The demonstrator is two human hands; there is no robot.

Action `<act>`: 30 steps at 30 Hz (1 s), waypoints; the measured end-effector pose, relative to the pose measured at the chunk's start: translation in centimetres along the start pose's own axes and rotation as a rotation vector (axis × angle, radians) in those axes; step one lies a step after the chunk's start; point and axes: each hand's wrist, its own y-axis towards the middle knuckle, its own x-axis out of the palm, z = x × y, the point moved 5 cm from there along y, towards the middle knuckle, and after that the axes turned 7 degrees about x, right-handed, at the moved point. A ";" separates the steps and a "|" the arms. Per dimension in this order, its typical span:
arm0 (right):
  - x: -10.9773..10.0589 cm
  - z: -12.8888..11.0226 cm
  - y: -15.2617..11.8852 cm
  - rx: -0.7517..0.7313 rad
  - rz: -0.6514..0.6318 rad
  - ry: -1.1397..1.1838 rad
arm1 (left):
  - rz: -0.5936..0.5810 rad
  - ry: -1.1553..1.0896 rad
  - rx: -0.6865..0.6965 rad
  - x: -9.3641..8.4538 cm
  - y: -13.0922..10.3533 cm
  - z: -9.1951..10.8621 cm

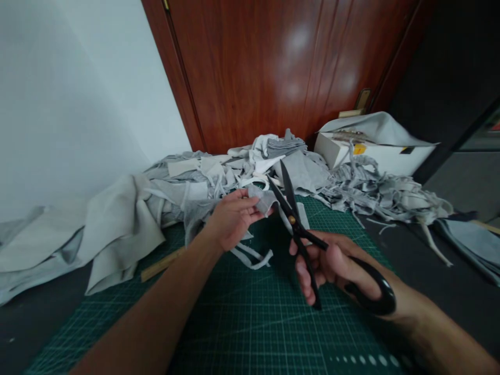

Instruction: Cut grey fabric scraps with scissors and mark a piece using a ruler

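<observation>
In my right hand is a pair of black scissors, their blades parted and pointing up and away from me. My left hand pinches a small grey piece of fabric between thumb and fingers. That fabric's right edge lies close beside the blades; whether they touch I cannot tell. Below my left hand a narrow pale strip lies curled over the green cutting mat. A light piece of cloth rests behind the scissors.
Grey and white cloth spreads along the left, partly over a wooden ruler. Scraps pile up at the back, and tangled strips lie at right. A white box stands by the brown door. Folded cloth is far right.
</observation>
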 end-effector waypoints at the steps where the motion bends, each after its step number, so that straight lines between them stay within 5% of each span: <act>1: 0.3 0.1 -0.1 0.016 -0.030 -0.023 | 0.010 -0.001 0.040 -0.1 0.2 0.6; 10: 0.7 0.7 -0.2 0.112 -0.101 -0.119 | 0.176 -0.020 0.263 -2.2 1.3 4.6; 30: 1.9 1.1 1.3 0.052 0.113 -0.184 | -0.034 0.069 0.234 0.1 -0.1 4.3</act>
